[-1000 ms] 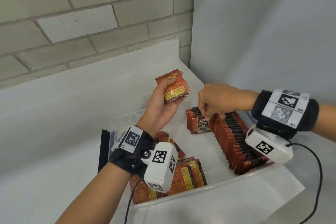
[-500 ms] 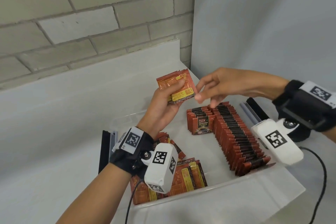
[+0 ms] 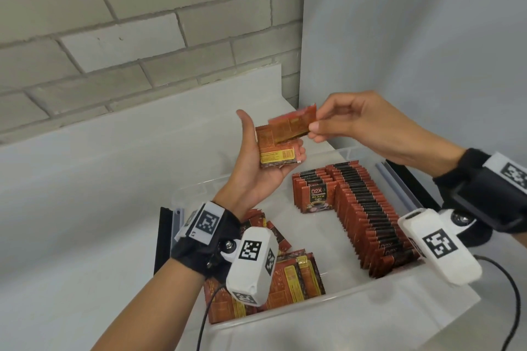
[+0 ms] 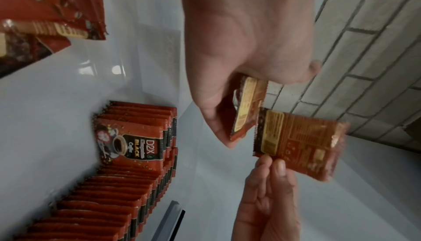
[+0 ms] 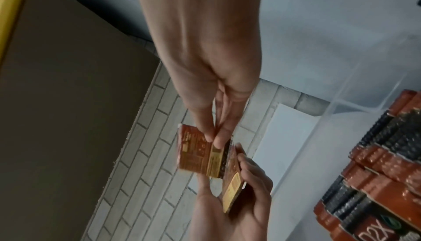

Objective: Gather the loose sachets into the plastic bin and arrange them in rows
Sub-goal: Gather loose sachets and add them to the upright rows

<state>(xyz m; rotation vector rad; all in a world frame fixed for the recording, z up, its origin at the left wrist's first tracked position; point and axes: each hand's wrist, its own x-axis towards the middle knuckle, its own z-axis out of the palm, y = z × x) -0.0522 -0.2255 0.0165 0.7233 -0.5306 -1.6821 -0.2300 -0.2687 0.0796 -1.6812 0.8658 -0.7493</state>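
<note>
Most of the sorting looks done, though a fair share is left. Inside the clear plastic bin [image 3: 336,298], a long row of red-and-black coffee sachets [image 3: 368,214] stands on edge along the right side, and a shorter second row [image 3: 312,194] has been started just beside it at the far end, its front packet showing the printed cup. Against the near left wall of the bin a loose heap of red sachets [image 3: 296,273] lies flat and jumbled, waiting to be stood up. Above the bin, the left hand [image 3: 256,174] is palm-up with its fingers curled round a small stack of sachets [image 3: 276,151], held upright with the yellow label strip showing. The right hand [image 3: 362,125] pinches a single sachet [image 3: 291,125] by its corner between thumb and fingertips, the packet touching the top of the stack. By my reckoning that one packet goes into the short row next, then the rest of the stack, then the heap. No sachets show outside the bin on the white counter [image 3: 85,208].
</note>
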